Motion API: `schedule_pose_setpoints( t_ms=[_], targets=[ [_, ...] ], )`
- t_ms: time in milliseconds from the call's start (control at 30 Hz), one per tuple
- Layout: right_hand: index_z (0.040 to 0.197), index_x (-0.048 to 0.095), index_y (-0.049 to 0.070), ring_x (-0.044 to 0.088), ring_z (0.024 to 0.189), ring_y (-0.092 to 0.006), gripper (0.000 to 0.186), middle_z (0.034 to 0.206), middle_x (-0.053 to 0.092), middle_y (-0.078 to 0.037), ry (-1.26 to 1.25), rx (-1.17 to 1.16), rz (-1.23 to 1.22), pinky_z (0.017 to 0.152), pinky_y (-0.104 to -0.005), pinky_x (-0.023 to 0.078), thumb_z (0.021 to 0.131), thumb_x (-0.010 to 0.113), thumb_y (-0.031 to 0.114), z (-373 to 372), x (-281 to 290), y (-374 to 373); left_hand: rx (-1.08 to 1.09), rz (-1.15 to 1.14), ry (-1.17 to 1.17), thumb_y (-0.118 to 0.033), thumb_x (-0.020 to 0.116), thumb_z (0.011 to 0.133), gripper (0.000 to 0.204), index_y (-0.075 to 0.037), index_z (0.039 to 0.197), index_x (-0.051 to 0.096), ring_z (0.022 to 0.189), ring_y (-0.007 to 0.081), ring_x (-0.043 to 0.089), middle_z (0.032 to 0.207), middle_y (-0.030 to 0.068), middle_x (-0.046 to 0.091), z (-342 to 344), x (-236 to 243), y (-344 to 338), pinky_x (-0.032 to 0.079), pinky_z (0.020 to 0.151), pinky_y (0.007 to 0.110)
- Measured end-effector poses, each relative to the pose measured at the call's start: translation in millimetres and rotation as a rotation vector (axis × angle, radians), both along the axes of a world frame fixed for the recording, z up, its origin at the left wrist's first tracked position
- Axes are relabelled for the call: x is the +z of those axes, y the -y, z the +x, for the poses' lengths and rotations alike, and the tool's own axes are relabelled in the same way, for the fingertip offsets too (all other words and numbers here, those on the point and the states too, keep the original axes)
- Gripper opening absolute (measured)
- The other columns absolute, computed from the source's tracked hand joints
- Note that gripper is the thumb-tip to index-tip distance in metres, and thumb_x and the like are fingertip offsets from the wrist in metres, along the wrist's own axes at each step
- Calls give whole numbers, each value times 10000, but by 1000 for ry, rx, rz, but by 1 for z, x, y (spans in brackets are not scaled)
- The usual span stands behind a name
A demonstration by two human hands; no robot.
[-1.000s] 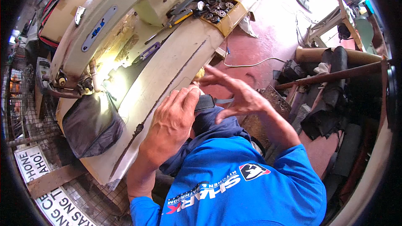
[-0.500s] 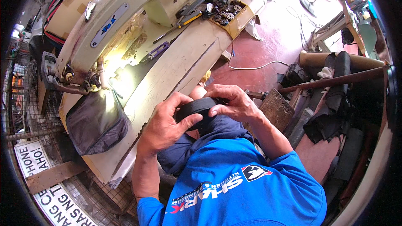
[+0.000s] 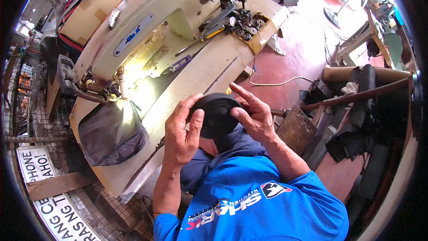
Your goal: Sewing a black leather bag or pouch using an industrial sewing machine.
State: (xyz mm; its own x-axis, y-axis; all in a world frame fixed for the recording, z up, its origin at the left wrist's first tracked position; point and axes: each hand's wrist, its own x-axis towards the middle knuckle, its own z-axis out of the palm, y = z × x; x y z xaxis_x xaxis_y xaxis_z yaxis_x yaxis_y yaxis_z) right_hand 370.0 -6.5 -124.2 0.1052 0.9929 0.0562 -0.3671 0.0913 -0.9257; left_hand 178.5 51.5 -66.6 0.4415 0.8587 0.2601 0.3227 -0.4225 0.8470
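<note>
In front of my lap I hold a round roll of black strip (image 3: 217, 118), its flat face with faint coiled rings turned up. My left hand (image 3: 183, 129) closes on its left edge, thumb on the near face and fingers along the far side. On the opposite edge my right hand (image 3: 255, 117) presses with its thumb, and its index finger is lifted off. A large sewing machine (image 3: 156, 6) stands to the left on a worn cream table (image 3: 171, 107), with a dark cloth piece (image 3: 111, 134) at its needle end under a bright lamp glow.
A box of metal bobbins and small parts (image 3: 249, 29) sits at the table's far end, beside a yellow-handled cutter (image 3: 213, 32). A purple-handled tool (image 3: 180, 64) lies nearer the machine. Rolls of dark material (image 3: 363, 93) lean at the right. A cable (image 3: 281, 81) crosses the red floor.
The roll has tipped from edge-on to showing its round flat face. My right index finger has lifted away from it. The whole view has shifted slightly.
</note>
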Motion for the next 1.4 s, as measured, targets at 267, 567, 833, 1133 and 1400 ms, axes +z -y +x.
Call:
schedule_pose_setpoints(
  t_ms=[267,567,833,1133,1400],
  targets=[
    [1312,462,9,640,1053,-170,530,1056,689,-120,197,24,121,903,-303,503,872,750,74,-2,11,3,-7,121,-93,-307,596,979,317,1,1051,579,817,409,646,904,202,626,12,17,7,520,693,441],
    [1328,588,32,703,978,-307,452,1111,694,-188,677,62,375,854,-338,538,888,687,68,7,33,-2,-58,224,-209,-234,527,1003,256,5,1086,566,791,377,637,912,180,604,15,20,12,510,676,442],
    [1298,607,25,700,996,-316,429,1157,682,-198,528,-289,471,852,-349,538,873,666,12,-18,24,5,216,127,220,-233,478,1042,258,-1,1130,547,748,298,625,886,155,609,17,11,12,494,690,373],
    [1290,605,40,710,896,-286,491,1093,687,-187,536,-65,344,769,-344,562,818,739,24,-19,38,-3,-80,258,-137,-229,566,1003,218,-16,1000,613,762,286,642,823,128,604,-4,32,3,509,696,364],
    [1281,618,51,619,667,-292,409,800,600,-138,776,-82,582,595,-377,498,875,658,42,-4,56,-15,18,147,-22,-230,521,1023,264,9,1115,581,802,301,647,931,153,645,-14,37,1,508,735,360]
  ],
)
